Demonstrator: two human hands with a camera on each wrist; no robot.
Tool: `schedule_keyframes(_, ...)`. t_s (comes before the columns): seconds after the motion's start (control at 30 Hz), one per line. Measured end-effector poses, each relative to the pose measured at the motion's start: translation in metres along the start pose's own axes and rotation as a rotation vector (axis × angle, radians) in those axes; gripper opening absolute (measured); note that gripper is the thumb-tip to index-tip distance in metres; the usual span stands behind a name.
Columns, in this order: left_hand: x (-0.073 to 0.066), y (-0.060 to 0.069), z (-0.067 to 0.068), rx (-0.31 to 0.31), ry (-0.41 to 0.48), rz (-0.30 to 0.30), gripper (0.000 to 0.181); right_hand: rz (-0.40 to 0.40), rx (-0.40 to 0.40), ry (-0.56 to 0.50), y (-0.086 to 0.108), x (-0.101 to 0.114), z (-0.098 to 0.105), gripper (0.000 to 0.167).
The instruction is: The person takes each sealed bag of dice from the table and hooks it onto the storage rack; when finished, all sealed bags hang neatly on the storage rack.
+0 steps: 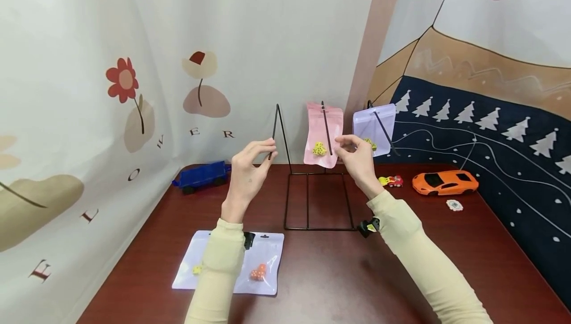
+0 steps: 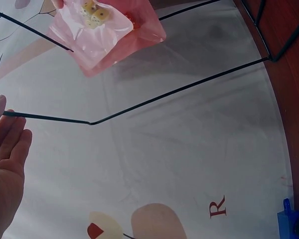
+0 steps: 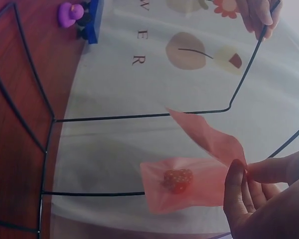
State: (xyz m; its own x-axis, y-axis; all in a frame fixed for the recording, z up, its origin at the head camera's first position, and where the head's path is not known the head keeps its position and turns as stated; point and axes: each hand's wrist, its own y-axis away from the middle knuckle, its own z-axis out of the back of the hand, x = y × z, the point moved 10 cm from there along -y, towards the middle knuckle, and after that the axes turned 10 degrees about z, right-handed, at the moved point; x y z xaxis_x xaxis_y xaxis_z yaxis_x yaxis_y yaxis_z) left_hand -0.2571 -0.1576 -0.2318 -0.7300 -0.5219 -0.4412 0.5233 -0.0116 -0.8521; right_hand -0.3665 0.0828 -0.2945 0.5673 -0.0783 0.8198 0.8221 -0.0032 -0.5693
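A black wire display rack (image 1: 307,200) stands on the table. My left hand (image 1: 250,168) pinches the end of its left prong (image 2: 47,118), which carries no pouch. On the middle prong hangs a pink pouch (image 1: 327,128) with yellow dice (image 1: 319,148) inside; behind it, in the right wrist view, is another pink pouch (image 3: 204,181) with red dice (image 3: 177,180). The thumb and fingers of my right hand (image 1: 357,158) pinch the edge of the front pink pouch. A pale purple pouch (image 1: 363,123) hangs on the right prong, partly hidden by that hand.
Pale purple pouches (image 1: 267,244) with dice lie at the table's front left, partly under my left forearm. A blue toy wagon (image 1: 202,174) stands back left, near a purple toy duck (image 3: 70,14). On the right are an orange toy car (image 1: 441,183), a small red-and-yellow car (image 1: 394,181) and a white chip (image 1: 454,205).
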Motion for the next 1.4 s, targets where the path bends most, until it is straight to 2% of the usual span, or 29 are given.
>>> schedule_keyframes(0.33, 0.001, 0.002, 0.001, -0.008, 0.021, -0.005, 0.019, -0.020, 0.025, 0.082, -0.002, -0.010, -0.002, 0.025)
schedule_keyframes(0.57, 0.002, 0.004, -0.001, -0.003, 0.026, 0.009, 0.015, -0.033, 0.042, 0.068, 0.003, -0.014, 0.004, 0.023)
schedule_keyframes(0.87, -0.001, 0.003, 0.001, -0.031, 0.011, -0.019, 0.023, 0.054, -0.074, -0.010, 0.015, 0.002, 0.044, 0.019)
schedule_keyframes(1.0, -0.002, 0.003, 0.000, -0.041, 0.017, -0.029, 0.022, 0.059, -0.108, -0.039, 0.024, 0.006, 0.065, 0.023)
schedule_keyframes(1.17, -0.003, 0.004, 0.000, -0.044, 0.020, -0.033, 0.020, 0.068, -0.125, -0.049, 0.033, 0.017, 0.086, 0.026)
schedule_keyframes(1.3, -0.003, 0.003, 0.001, -0.040, 0.017, -0.027, 0.019, 0.088, -0.113, -0.063, 0.038, 0.029, 0.094, 0.038)
schedule_keyframes(1.4, -0.003, 0.003, 0.000, -0.038, 0.021, -0.022, 0.019, 0.121, -0.091, -0.035, 0.043, 0.040, 0.099, 0.047)
